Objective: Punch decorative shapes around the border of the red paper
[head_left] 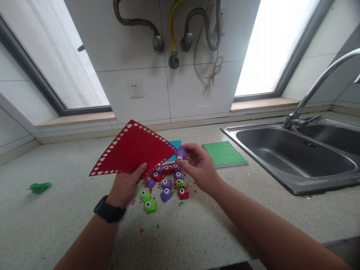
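My left hand (126,185) grips the lower edge of a red sheet of paper (135,148), thumb on top. Small punched shapes, such as hearts and stars, run along the sheet's borders. In my right hand (201,165) is a purple craft punch (180,153), pinched between thumb and fingers at the sheet's right corner. Whether the paper sits inside its slot I cannot tell. Below the hands, several more punches stand on the counter, among them a red punch (183,193), a green punch (150,206) and a purple punch (166,194).
A green punched sheet (225,153) lies on a stack right of my hands. Behind the red sheet shows part of a blue sheet (176,144). Paper bits dot the counter (197,232). A green crumpled item (39,187) lies far left; a steel sink (292,150) is at right.
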Demonstrator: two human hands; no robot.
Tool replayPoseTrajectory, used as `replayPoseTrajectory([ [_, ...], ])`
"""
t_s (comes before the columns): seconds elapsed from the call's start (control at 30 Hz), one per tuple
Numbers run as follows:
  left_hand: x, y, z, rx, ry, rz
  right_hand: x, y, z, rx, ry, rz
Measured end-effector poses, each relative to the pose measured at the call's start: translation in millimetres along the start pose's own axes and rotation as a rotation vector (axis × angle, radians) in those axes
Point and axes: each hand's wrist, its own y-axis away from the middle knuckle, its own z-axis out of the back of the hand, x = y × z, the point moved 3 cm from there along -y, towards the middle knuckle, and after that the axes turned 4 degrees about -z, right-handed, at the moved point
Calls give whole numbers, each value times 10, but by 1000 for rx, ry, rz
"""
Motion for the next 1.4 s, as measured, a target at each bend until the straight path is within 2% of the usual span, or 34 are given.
replayPoseTrajectory([
  [0.13, -82, 5, -36, -3, 29, -51, -37, -31, -6, 2, -29, -119],
  [0.4, -120, 21, -99, 5, 73, -58, -259, -39, -23, 56, -274, -361],
  [0.7, -11, 37, -117, 95, 157, 71, -284, -35, -59, 86, -387, -493],
  [0.8, -33, 48, -124, 119, 160, 65, -261, -33, -66, 109, -344, -506],
  [1.0, -30, 33, -127, 142, 174, 20, -229, -25, -66, 35, -353, -541],
  [1.4, -143, 57, -118, 204, 93, 4, -206, -7, -96, 90, -345, -550],
])
